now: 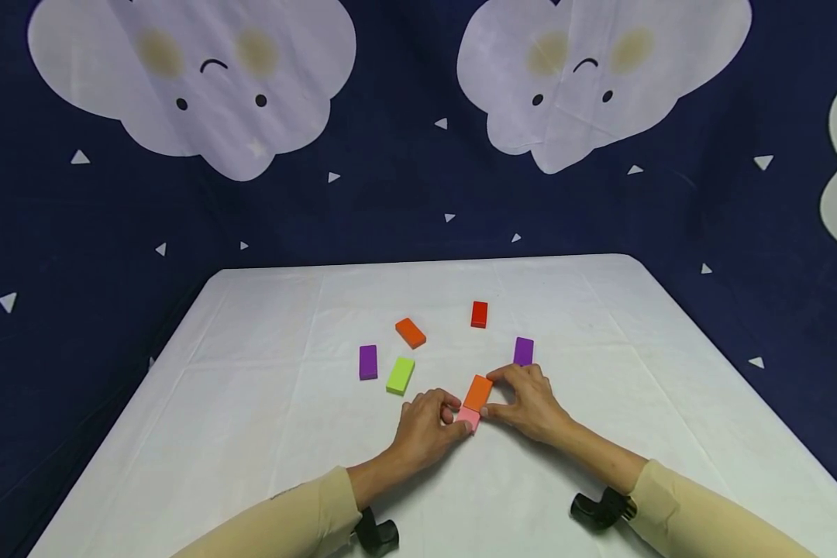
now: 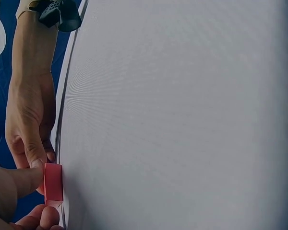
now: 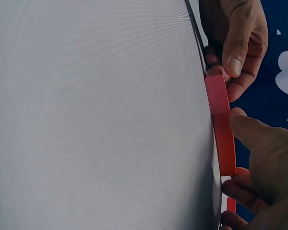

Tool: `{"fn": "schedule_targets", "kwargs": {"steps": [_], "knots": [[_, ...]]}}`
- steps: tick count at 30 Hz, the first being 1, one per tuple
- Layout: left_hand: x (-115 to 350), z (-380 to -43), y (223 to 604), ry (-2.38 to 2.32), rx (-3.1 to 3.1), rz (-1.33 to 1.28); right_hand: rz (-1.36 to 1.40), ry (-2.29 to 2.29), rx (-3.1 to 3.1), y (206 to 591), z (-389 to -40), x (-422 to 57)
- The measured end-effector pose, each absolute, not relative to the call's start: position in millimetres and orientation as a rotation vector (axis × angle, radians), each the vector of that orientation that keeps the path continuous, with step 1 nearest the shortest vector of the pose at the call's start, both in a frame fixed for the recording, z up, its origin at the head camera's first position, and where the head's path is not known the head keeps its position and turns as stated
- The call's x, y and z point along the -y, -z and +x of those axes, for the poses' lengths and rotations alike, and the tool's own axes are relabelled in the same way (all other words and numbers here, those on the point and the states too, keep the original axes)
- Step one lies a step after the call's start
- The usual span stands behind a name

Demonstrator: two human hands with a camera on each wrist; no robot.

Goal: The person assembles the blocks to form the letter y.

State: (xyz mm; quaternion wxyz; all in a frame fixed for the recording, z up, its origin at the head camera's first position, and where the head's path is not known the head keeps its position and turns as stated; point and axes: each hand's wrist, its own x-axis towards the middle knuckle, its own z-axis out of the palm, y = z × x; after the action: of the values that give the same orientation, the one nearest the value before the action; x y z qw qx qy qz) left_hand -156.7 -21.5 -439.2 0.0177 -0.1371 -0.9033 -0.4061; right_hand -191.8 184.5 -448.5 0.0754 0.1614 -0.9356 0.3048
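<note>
Two grips, head view: my left hand (image 1: 425,426) pinches the pink rectangular block (image 1: 468,419), my right hand (image 1: 530,404) the orange rectangular block (image 1: 477,393), blocks' ends touching on white cloth (image 1: 251,442). Left wrist: thumb and fingertips parted to pink's size. Right wrist: thumb by seam, fingers at orange's far end.

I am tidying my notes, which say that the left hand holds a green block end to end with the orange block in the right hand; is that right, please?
Not quite, the first colour is wrong: the left hand holds a pink block. The right wrist view shows it end to end with the orange block in the right hand.
</note>
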Motion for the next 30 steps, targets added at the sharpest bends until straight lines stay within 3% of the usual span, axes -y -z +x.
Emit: {"fn": "schedule_targets", "kwargs": {"steps": [30], "knots": [[15.5,-165.9,433.7,1.072,2.763,-0.679,0.37,-1.122,2.802,420.1,-206.6,-188.4]]}}
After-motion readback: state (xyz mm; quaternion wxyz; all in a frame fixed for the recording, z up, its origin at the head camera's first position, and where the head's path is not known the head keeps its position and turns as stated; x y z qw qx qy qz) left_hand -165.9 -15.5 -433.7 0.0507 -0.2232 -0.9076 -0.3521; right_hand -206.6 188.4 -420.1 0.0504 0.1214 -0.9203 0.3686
